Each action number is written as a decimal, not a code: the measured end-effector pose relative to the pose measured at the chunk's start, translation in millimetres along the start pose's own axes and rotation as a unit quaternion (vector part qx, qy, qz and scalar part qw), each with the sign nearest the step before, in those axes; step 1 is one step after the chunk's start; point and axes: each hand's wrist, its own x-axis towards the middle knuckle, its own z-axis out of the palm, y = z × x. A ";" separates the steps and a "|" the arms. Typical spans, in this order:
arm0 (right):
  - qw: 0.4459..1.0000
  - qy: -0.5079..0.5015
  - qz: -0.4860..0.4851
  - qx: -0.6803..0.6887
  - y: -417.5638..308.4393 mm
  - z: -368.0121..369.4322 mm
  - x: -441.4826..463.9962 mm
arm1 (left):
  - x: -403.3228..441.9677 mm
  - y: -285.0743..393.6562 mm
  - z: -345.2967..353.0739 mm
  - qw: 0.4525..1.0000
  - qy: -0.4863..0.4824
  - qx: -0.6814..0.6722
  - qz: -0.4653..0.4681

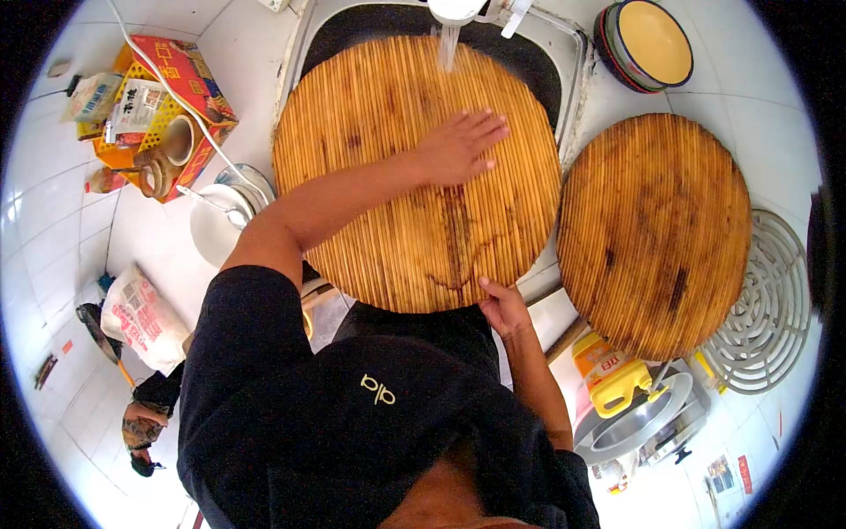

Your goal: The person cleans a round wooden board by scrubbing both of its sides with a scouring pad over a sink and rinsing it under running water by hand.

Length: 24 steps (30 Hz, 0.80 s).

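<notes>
Black shirt (352,414) is filling the bottom of view, closest to camera. Left arm is reaching from the left side, elbow bending, forearm crossing over the round slatted board (388,238). Left hand (458,148) is lying palm down on its upper right part, fingers opening a bit, pointing up and right; thumb sitting on the body side. Right hand (504,309) is pinching the near edge, thumb showing on top, other fingers mostly hiding, wrist coming up from below. Board is covering much of the sink (571,84), far edge sitting under the tap (456,9); water (448,48) is running onto it. Second round board (655,236) is resting just right, overlapping the spiral rack (780,304). Stacked bowls (654,42) are standing above that, yellow jug (612,379) showing below.
</notes>
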 end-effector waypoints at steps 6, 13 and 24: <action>0.999 -0.023 -0.026 0.009 6.1 -3.9 1.0 | 75.4 -157.8 20.5 0.969 0.105 0.073 -0.212; 0.998 0.017 -0.043 0.039 1.8 -13.3 -12.5 | 59.4 -167.1 -2.1 0.955 0.031 0.043 -0.292; 0.993 -0.063 -0.089 0.038 -51.1 -21.8 -1.6 | -22.3 -223.9 -122.2 0.851 -0.054 -0.314 -0.418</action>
